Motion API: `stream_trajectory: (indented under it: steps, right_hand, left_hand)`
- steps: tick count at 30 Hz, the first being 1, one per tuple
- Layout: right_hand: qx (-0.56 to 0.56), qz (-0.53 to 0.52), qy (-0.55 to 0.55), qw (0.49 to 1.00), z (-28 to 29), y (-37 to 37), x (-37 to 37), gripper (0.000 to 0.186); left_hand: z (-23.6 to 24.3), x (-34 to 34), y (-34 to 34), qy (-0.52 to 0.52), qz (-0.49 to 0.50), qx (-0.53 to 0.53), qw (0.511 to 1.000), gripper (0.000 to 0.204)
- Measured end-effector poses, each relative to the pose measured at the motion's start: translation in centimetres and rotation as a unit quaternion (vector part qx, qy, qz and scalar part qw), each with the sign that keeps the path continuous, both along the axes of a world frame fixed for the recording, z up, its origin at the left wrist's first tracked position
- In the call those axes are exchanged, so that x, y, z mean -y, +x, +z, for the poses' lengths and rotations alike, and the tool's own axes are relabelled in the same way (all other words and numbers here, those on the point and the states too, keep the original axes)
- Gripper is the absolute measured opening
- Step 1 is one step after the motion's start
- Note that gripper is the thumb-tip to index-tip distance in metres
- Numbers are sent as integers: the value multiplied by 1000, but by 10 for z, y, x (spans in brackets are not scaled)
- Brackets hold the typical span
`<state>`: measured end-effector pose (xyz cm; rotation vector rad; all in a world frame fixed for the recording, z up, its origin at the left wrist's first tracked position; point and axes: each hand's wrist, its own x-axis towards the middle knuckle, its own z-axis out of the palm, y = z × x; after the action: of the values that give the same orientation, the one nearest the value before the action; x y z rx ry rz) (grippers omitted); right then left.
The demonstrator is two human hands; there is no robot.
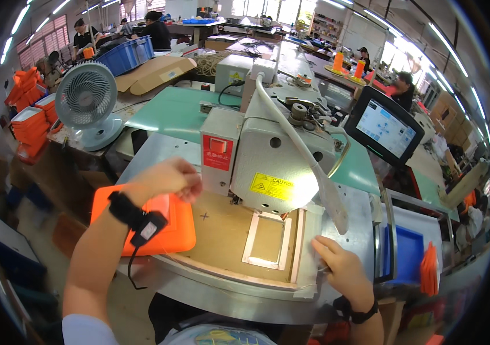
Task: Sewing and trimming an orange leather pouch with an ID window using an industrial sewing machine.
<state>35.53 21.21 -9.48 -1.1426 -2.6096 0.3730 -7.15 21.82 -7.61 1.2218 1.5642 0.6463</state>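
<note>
My left hand [176, 179] hovers over a bright orange panel [179, 230], beside the grey box with a red switch. Its fingers are curled together; what they hold, if anything, is hidden. My right hand [345, 267] rests at the taped right edge of a tan template board [213, 247], its fingers stretched out with nothing visible in them. A pale rectangular frame [249, 247] lies on the board under the lit head of a sewing machine [262, 152]. The panel lies along the board's left side.
A fan [88, 95] stands at the left, near stacked orange pieces [29, 126]. To the right are a touchscreen [384, 125], a blue tray [409, 253] and hanging orange pieces [429, 270]. A thick pale hose [291, 126] crosses the machine's front. Other people work far back.
</note>
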Motion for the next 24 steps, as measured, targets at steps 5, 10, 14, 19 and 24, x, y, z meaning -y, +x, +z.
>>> stream_trajectory:
  steps: [5,10,14,19,24]
  right_hand:
    - [126,-52,-9,991,-6,35,3,41]
    - [133,-140,-8,981,16,69,-4,31]
    - [-8,-198,12,980,82,62,-14,36]
    - [-169,-56,118,977,156,3,-61,31]
    - [-49,70,125,988,202,-93,-125,21]
  left_hand:
    - [-42,-34,-77,151,220,427,864,35]
    - [-45,26,-119,229,228,315,893,75]
    - [14,82,-33,359,281,83,886,49]
    - [68,160,47,635,-60,252,727,11]
    - [109,202,100,638,-235,406,611,26]
